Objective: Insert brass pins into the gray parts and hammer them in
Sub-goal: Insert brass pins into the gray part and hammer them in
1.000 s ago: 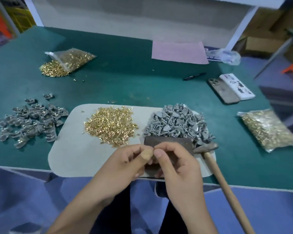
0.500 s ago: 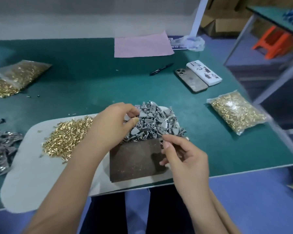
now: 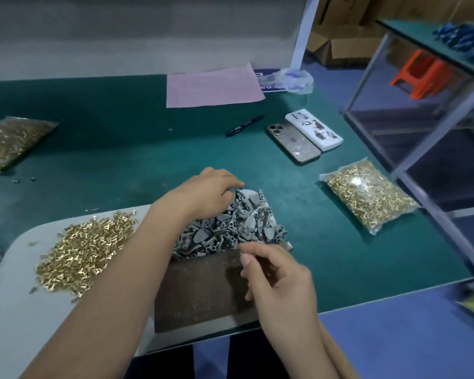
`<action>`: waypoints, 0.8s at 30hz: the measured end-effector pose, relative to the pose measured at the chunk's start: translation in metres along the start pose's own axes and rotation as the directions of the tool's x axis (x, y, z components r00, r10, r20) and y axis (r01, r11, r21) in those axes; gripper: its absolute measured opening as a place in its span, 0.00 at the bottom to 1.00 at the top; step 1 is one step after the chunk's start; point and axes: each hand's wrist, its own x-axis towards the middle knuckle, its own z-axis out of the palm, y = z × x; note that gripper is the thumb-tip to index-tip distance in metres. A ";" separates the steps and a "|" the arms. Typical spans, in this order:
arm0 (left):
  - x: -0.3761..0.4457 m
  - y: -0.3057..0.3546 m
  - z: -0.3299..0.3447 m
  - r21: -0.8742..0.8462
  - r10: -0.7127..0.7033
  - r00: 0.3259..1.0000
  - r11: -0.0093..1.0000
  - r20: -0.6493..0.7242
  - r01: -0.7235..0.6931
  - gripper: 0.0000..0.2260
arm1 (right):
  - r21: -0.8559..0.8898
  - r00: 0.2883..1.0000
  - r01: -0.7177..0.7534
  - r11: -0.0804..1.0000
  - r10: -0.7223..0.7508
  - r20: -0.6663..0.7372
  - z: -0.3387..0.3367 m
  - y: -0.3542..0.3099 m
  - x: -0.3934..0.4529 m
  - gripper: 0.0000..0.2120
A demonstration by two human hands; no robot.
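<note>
Now, I'd lift one gray part (image 3: 231, 228) cleanly from the pile's 11 o'clock edge, left hand (image 3: 207, 194) pinching there, right hand (image 3: 278, 280) curled, contents unclear.

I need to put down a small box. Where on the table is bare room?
Bare green mat lies between the pink sheet and the left hand. Crowded: gray parts, loose brass pins.

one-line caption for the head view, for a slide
Left hand reaches into the pile of gray parts while the right hand hovers over the dark block, loose brass pins alongside.
</note>
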 end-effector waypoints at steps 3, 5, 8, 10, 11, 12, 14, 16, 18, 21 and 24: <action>-0.006 -0.002 0.004 0.012 0.024 0.999 1.000 -0.041 -0.024 0.21 | -0.009 1.000 -0.008 1.000 0.008 0.004 0.000 0.001 0.001 0.13; -0.011 -0.002 0.004 0.028 0.037 0.997 0.999 -0.067 -0.035 0.20 | -0.041 1.000 0.001 0.999 -0.001 0.012 0.000 0.001 0.002 0.12; -0.022 -0.002 0.001 0.047 0.057 0.994 0.997 -0.091 -0.053 0.20 | -0.067 1.000 0.005 0.998 -0.003 0.027 0.001 0.000 0.002 0.11; -0.028 -0.001 -0.001 0.077 0.070 0.991 0.995 -0.114 -0.061 0.17 | -0.057 1.000 0.000 0.998 0.002 0.031 0.001 -0.001 0.001 0.11; -0.031 -0.001 -0.001 0.089 0.075 0.989 0.994 -0.128 -0.063 0.15 | -0.053 1.000 0.001 0.999 0.000 0.031 0.001 -0.001 0.001 0.11; -0.034 -0.001 -0.002 0.091 0.076 0.987 0.994 -0.139 -0.064 0.14 | -0.050 1.000 0.005 0.999 -0.004 0.028 0.001 -0.002 0.000 0.12; -0.042 0.000 -0.003 0.063 0.075 0.984 0.996 -0.164 -0.066 0.13 | -0.027 1.000 0.007 1.000 -0.006 0.017 0.000 -0.005 -0.001 0.13; -0.052 0.002 -0.004 0.020 0.076 0.972 0.997 -0.224 -0.073 0.12 | 0.016 1.000 -0.008 1.000 0.008 0.001 0.000 -0.006 -0.002 0.13; -0.065 0.004 -0.003 -0.040 0.068 0.945 0.996 -0.319 -0.085 0.13 | 0.039 1.000 -0.010 0.999 0.011 -0.012 0.001 -0.009 -0.005 0.11; -0.092 0.012 0.005 -0.265 0.008 0.928 0.957 -0.374 -0.115 0.16 | 0.063 1.000 0.008 0.998 -0.006 -0.031 0.002 -0.012 -0.009 0.09; -0.126 0.024 0.017 -0.462 -0.024 0.919 0.870 -0.393 -0.174 0.15 | 0.070 0.999 0.038 0.997 -0.036 -0.034 0.004 -0.014 -0.014 0.07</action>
